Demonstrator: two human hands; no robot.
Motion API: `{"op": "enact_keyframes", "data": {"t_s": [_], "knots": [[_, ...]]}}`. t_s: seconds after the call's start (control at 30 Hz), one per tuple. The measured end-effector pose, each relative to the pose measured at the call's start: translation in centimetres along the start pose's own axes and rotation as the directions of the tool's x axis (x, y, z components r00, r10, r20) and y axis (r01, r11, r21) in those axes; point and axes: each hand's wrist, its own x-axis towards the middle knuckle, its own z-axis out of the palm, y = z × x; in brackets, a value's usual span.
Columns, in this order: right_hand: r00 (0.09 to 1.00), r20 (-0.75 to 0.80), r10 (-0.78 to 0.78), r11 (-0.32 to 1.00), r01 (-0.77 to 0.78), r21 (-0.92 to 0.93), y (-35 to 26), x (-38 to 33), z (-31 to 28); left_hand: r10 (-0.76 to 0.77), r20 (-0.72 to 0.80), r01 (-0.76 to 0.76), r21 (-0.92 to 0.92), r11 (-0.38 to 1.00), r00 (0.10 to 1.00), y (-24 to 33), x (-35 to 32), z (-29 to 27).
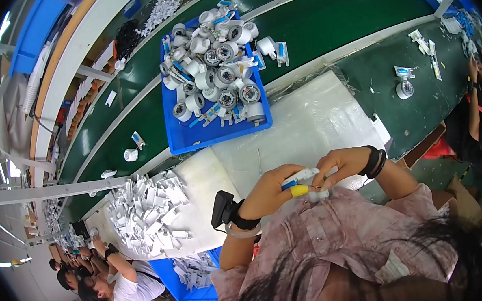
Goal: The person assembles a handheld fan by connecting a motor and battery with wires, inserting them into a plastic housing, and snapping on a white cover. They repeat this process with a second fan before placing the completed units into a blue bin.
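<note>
My left hand (265,194) is closed around a white plastic part with a blue piece (301,176), in front of my chest. A yellow cover (299,190) sits on one of its fingertips. My right hand (344,164) meets it from the right, its thumb and fingers pinched together at the part's end; what exactly they grip is too small to tell. Just below the fingertips shows a whitish, rounded piece (318,195), partly hidden. Beyond my hands, a thin rod-like tool (259,161) lies on the plastic-covered work mat (302,121).
A blue bin (222,140) heaped with white round housings stands ahead. White plastic pieces (148,214) are piled at left, above another blue bin (200,295). A green conveyor (332,17) runs behind. Several loose parts (405,88) lie at right. Co-workers sit at both sides.
</note>
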Motion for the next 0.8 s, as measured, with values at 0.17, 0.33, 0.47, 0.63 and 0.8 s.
{"op": "enact_keyframes", "data": {"t_s": [0.17,0.33,0.47,0.63,0.8], "knots": [[0.978,-0.155,0.137,0.983,-0.115,0.143,0.5,0.7,2.1,0.021,-0.064,-0.024,-0.053,0.998,0.998,0.8,-1.1,1.0],[0.685,-0.657,-0.315,0.874,-0.061,-0.483,0.1,2.3,4.2,-0.185,-0.358,0.019,-0.419,0.908,0.915,-1.3,-1.3,2.8],[0.466,-0.782,-0.413,0.884,-0.002,-0.468,0.4,3.3,5.3,-0.23,-0.348,-0.022,-0.59,0.807,0.909,-2.2,-0.6,3.6],[0.489,-0.806,-0.334,0.928,0.022,-0.371,0.8,3.2,5.6,-0.177,-0.432,-0.02,-0.413,0.911,0.884,-2.7,0.0,4.5],[0.434,-0.757,-0.488,0.853,0.056,-0.518,1.4,3.7,5.4,-0.175,-0.371,-0.017,-0.459,0.888,0.912,-2.7,-0.1,4.3]]}}
